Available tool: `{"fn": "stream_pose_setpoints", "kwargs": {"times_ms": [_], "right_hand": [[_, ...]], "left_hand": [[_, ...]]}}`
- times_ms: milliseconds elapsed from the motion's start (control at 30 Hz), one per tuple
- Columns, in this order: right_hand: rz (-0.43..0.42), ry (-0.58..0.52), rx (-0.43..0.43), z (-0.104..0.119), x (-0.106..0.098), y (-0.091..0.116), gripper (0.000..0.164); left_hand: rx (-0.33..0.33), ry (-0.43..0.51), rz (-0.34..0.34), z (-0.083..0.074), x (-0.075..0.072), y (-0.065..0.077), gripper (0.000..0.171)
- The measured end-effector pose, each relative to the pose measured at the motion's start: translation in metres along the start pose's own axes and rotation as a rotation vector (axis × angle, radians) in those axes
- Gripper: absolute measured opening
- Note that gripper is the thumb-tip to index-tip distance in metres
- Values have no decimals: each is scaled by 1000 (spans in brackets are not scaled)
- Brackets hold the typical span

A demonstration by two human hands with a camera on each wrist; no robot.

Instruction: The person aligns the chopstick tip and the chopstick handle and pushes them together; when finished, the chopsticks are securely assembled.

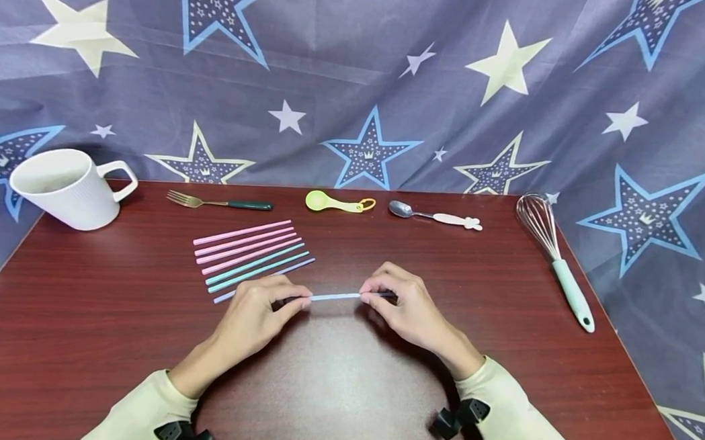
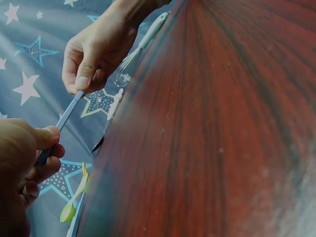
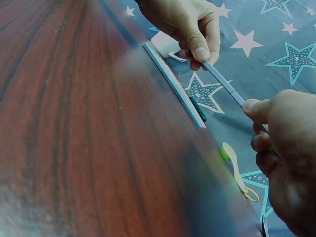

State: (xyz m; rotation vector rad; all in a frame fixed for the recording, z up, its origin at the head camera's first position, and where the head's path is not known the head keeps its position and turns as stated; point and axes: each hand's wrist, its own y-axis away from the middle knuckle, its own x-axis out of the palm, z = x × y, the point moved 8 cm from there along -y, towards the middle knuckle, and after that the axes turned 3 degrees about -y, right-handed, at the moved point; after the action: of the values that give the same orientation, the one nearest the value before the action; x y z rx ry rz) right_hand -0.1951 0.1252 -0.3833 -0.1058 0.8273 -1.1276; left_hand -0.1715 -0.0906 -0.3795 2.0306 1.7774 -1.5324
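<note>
A pale blue straw [image 1: 335, 297] is stretched between both hands above the table. My left hand [image 1: 257, 310] pinches its left end between thumb and fingers, and my right hand [image 1: 409, 309] pinches it towards the right end. A short tip sticks out behind the right fingers. In the right wrist view the straw [image 3: 224, 84] runs straight from hand to hand, with a faint line across it. Just beyond the left hand lies a row of straws: several pink straws [image 1: 244, 233], teal straws [image 1: 258, 269] and a blue straw [image 1: 294, 267], partly hidden by that hand.
Along the back edge stand a white mug [image 1: 78, 193], a fork [image 1: 232, 204] with a green handle, a lime measuring spoon [image 1: 341, 204] and a spoon [image 1: 440, 217] with a white handle. A whisk [image 1: 567, 283] lies at the right edge. A starry curtain [image 1: 337, 78] hangs behind.
</note>
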Motion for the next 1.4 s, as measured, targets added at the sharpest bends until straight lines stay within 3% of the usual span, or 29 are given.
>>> {"fn": "stream_pose_setpoints", "kwargs": {"times_ms": [400, 600, 867, 1100, 1400], "right_hand": [[14, 9, -13, -3, 2, 0, 9], [57, 17, -46, 0, 0, -3, 8], [24, 7, 22, -13, -4, -10, 6], [82, -2, 30, -16, 12, -24, 1], [145, 47, 35, -25, 44, -46, 6]], "left_hand": [[7, 7, 13, -4, 2, 0, 10], [6, -31, 6, -7, -10, 2, 12], [-32, -88, -81, 4, -33, 16, 18], [-66, -141, -127, 12, -48, 28, 19], [-168, -231, -95, 33, -67, 48, 22]]}}
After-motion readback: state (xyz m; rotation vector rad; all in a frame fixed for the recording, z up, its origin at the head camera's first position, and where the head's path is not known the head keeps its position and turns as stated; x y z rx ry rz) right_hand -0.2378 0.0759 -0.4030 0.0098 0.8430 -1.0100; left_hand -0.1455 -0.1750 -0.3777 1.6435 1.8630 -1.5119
